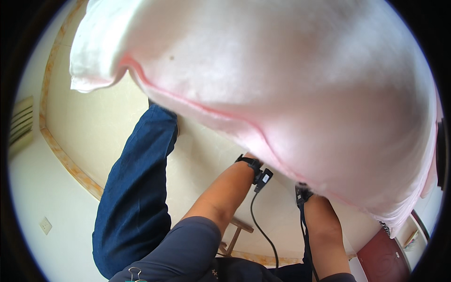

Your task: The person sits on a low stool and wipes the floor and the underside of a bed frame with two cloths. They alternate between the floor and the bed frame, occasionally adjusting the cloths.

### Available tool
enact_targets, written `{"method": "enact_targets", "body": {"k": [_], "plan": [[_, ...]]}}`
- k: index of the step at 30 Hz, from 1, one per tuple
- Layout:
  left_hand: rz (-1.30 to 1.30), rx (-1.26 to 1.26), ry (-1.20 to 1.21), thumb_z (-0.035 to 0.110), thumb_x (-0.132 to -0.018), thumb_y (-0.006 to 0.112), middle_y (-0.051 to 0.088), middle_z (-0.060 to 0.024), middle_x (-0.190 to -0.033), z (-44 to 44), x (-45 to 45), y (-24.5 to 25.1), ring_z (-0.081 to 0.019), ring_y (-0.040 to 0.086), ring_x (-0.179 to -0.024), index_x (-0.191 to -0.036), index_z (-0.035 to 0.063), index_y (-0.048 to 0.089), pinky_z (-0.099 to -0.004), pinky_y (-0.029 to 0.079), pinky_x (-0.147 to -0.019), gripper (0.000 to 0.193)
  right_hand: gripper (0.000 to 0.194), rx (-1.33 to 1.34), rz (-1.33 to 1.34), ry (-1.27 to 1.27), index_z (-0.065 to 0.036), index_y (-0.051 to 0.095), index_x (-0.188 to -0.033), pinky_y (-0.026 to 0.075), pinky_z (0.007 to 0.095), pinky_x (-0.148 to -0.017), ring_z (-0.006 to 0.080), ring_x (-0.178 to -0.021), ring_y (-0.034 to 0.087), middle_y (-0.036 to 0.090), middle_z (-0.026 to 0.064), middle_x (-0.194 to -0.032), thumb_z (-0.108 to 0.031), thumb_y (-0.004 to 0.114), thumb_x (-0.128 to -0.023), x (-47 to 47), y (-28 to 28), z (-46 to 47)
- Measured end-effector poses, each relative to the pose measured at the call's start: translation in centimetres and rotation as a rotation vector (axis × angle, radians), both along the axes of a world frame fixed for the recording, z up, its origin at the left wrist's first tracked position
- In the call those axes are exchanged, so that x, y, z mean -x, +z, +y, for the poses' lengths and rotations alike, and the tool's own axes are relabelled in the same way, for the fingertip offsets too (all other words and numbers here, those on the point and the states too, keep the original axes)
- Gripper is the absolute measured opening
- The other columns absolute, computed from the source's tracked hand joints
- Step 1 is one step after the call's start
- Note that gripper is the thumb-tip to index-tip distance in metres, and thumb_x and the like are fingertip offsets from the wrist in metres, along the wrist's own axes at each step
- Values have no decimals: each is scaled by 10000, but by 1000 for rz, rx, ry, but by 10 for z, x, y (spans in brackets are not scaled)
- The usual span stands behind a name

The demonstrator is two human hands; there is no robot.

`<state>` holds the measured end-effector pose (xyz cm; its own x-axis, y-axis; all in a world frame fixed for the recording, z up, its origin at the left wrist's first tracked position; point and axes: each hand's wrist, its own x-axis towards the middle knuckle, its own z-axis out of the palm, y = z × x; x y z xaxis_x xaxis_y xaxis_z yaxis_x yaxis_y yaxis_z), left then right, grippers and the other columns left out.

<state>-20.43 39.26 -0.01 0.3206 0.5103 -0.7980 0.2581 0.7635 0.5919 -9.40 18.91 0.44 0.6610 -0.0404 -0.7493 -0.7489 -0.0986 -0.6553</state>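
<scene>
A large pink and white cloth, edged with darker pink piping, fills the upper picture very near the camera. Both my forearms reach up from the bottom edge and disappear beneath its lower border. Only a sliver by the wrist shows of my left hand; its fingers are behind the cloth. My right hand is also out of view under the fabric. Black wrist straps with small devices are on both wrists, and a black cable hangs from the left one. What either hand grips cannot be seen.
Pale tiled floor with a brown marbled border lies below. A white wall with a socket stands left. A wooden stand or stool leg is near my body. At lower right are a dark red door and a shelf.
</scene>
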Motion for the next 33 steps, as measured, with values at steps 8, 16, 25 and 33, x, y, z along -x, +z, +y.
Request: {"method": "enact_targets", "body": {"k": [8, 16, 25, 33], "plan": [[74, -151, 121, 72, -846, 592, 686, -168, -955, 121, 27, -18, -270, 670, -823, -1067, -45, 654, -370, 510, -634, 257, 158, -61, 45, -8, -25, 583, -972, 419, 380, -837, 174, -931, 491, 537, 61, -953, -166, 641, -935, 18, -11, 18], [81, -190, 201, 61, -841, 590, 683, -164, -947, 168, 31, -21, -268, 668, -818, -1062, -44, 652, -369, 508, -624, 253, 153, -98, 68, -32, -29, 582, -1005, 420, 385, -866, 183, -964, 497, 543, 67, -991, -156, 635, -938, 18, -11, 5], [10, 32, 125, 49, -835, 587, 679, -159, -939, 11, 7, -12, -265, 665, -812, -1057, -43, 649, -368, 505, -613, 248, 157, 4, 33, -150, -34, 580, -1042, 421, 391, -898, 193, -1000, 504, 551, 73, -1034, -144, 629, -941, 7, 11, -66], [7, -27, 148, 38, -830, 584, 676, -155, -931, 77, 9, -20, -263, 662, -807, -1052, -42, 647, -366, 502, -602, 244, 167, 10, 23, -181, -39, 579, -1075, 422, 396, -926, 203, -1032, 510, 558, 79, -1072, -134, 623, -944, 15, 12, -73]]}}
